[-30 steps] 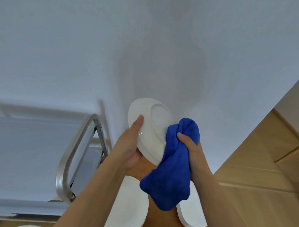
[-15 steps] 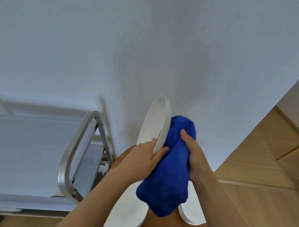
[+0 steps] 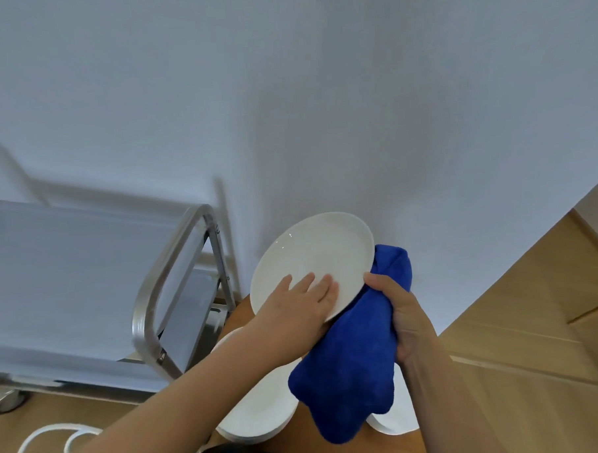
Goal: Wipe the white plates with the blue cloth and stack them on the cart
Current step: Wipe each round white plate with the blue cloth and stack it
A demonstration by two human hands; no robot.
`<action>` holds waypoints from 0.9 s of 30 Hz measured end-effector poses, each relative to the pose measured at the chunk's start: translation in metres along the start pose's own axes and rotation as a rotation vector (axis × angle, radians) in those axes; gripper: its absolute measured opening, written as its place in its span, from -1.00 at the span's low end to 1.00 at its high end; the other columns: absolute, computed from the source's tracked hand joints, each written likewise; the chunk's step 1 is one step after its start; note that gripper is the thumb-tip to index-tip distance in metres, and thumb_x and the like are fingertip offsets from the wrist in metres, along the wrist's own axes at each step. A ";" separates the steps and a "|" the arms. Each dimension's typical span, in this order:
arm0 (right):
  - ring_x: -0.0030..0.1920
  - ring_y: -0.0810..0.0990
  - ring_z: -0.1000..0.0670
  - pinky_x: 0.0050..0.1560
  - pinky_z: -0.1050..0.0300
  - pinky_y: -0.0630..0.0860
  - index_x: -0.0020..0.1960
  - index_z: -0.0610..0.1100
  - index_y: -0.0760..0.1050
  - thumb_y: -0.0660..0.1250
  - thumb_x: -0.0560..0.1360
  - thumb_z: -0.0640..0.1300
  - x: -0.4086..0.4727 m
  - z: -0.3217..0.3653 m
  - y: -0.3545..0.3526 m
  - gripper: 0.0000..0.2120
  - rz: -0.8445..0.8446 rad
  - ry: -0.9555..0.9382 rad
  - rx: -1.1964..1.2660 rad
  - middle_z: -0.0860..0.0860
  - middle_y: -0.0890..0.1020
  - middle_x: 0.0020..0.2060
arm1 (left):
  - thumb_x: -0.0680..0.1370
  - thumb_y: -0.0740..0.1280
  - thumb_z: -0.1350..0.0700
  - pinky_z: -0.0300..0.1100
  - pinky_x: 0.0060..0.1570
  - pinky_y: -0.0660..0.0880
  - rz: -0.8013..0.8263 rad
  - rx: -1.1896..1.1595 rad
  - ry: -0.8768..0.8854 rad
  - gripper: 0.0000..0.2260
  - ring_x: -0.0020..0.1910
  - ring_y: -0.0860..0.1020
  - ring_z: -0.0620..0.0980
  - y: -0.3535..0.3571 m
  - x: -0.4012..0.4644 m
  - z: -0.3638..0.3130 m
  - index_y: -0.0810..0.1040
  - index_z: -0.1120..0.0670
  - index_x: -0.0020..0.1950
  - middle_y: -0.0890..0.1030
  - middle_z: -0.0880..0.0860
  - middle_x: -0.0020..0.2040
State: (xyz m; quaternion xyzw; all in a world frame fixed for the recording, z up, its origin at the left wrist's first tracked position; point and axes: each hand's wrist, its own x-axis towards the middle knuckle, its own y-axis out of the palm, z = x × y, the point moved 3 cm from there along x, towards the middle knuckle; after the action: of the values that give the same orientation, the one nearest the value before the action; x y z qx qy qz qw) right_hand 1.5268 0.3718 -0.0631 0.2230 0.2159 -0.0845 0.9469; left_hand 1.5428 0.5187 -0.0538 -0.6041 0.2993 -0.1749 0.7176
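A white plate [image 3: 312, 256] is held in the air in front of the wall, its upper face turned toward me. My left hand [image 3: 301, 305] lies on its lower part with the fingers spread flat across the face. My right hand [image 3: 397, 311] grips the blue cloth [image 3: 358, 357] bunched against the plate's right underside; the cloth hangs down below. Under my arms, a stack of white plates [image 3: 261, 413] sits on a small wooden table [image 3: 300, 445], and another white plate [image 3: 398, 424] lies to its right, partly hidden by the cloth.
The steel cart [image 3: 87, 276] stands at the left with a bare top shelf and a curved handle [image 3: 163, 283] close to my left arm. A white wall fills the background. Wooden floor [image 3: 534, 318] lies to the right. A white cable [image 3: 43, 443] loops at the bottom left.
The plate has turned from edge-on to face-up toward me. My left hand shifted from gripping its rim to lying flat on its face. The cloth stays at the plate's right side.
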 end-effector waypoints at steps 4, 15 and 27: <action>0.04 0.64 -0.22 0.06 -0.15 0.57 0.19 -0.15 0.52 0.56 0.01 0.02 -0.003 -0.009 -0.005 -0.23 -0.076 -0.005 -0.064 -0.20 0.68 -0.01 | 0.67 0.01 0.00 0.14 0.45 -0.06 0.037 0.056 0.010 -0.47 0.54 0.01 0.13 0.009 -0.006 -0.006 -0.08 0.16 0.56 0.00 0.14 0.57; -0.33 0.65 -0.11 -0.35 0.03 0.54 -0.08 -0.15 0.52 0.39 0.17 -0.07 -0.007 -0.035 -0.041 -0.66 -0.039 0.097 0.014 -0.12 0.68 -0.33 | 0.44 0.18 -0.19 0.17 0.46 -0.14 -0.596 -0.571 -0.083 -0.36 0.51 0.03 -0.09 -0.012 -0.056 0.030 0.16 -0.09 0.51 0.29 -0.04 0.49; -0.04 0.67 -0.04 -0.20 0.13 0.57 0.10 -0.01 0.54 0.34 0.35 -0.04 -0.015 -0.022 -0.047 -0.68 0.062 -0.148 -0.275 -0.02 0.69 -0.08 | 0.60 0.20 -0.09 -0.19 -0.38 0.56 -0.430 -2.284 -0.567 -0.74 -0.26 0.67 -0.02 0.036 -0.064 0.055 0.61 0.01 0.02 0.70 0.03 -0.18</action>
State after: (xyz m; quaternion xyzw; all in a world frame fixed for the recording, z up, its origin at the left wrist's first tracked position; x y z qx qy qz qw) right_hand 1.4932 0.3413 -0.0918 0.0908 0.1481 -0.0410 0.9839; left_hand 1.5255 0.6078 -0.0701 -0.9473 0.0055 0.2151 -0.2375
